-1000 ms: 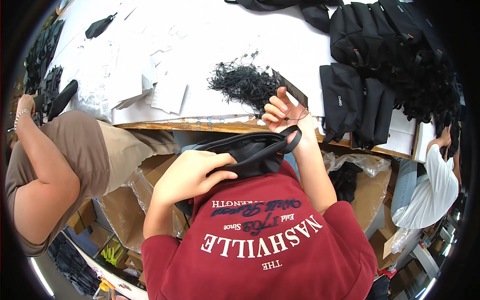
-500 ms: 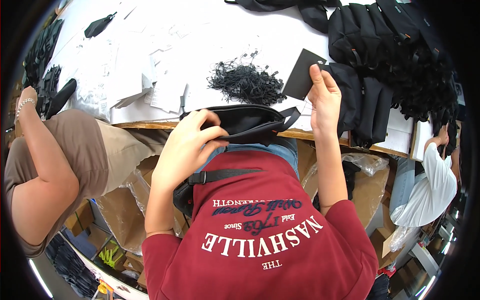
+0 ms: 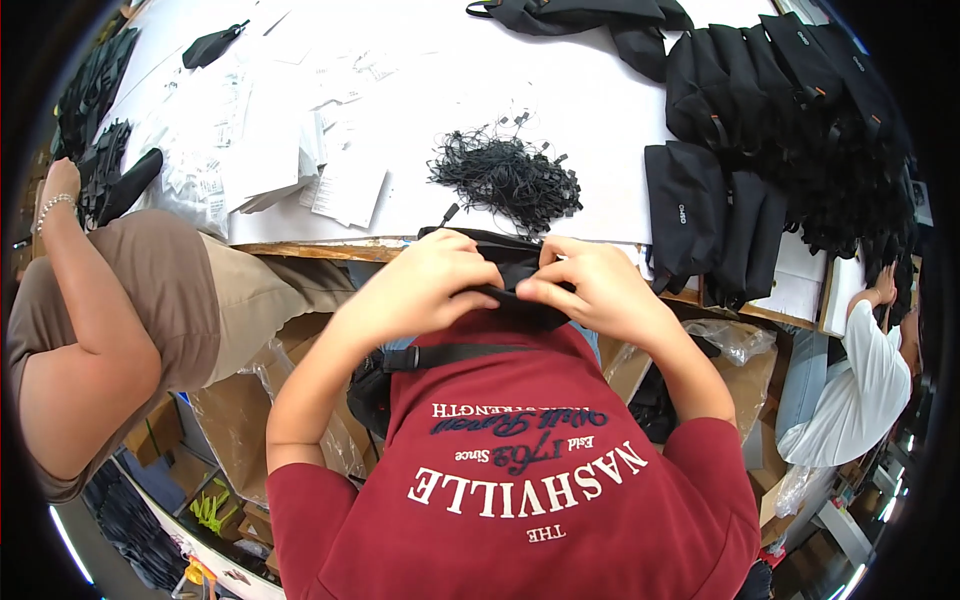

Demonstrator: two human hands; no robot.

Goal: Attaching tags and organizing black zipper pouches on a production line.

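Observation:
A black fabric pouch (image 3: 513, 268) lies between my hands at the table's near edge, close against my body. My left hand (image 3: 435, 280) grips its left side, fingers bent over the rim. My right hand (image 3: 590, 285) is closed at the right side of the opening, thumb and fingers pinching there. Whether the right fingers hold only the pouch's edge or also a thin thing is hidden. A zip pull (image 3: 450, 214) sticks out at the pouch's far left corner. Just beyond lies a tangled heap of black string tag loops (image 3: 505, 182).
White paper sheets (image 3: 270, 165) and clear plastic bags (image 3: 190, 160) spread over the left of the white table (image 3: 400, 110). Black pouches (image 3: 685, 215) are stacked at right. One person (image 3: 110, 330) sits close on my left, another (image 3: 850, 370) farther right. Cardboard boxes (image 3: 225, 430) stand below.
My right hand has come down and left from above the table to the pouch. The black card it held is out of sight. The pouch has shifted slightly toward me.

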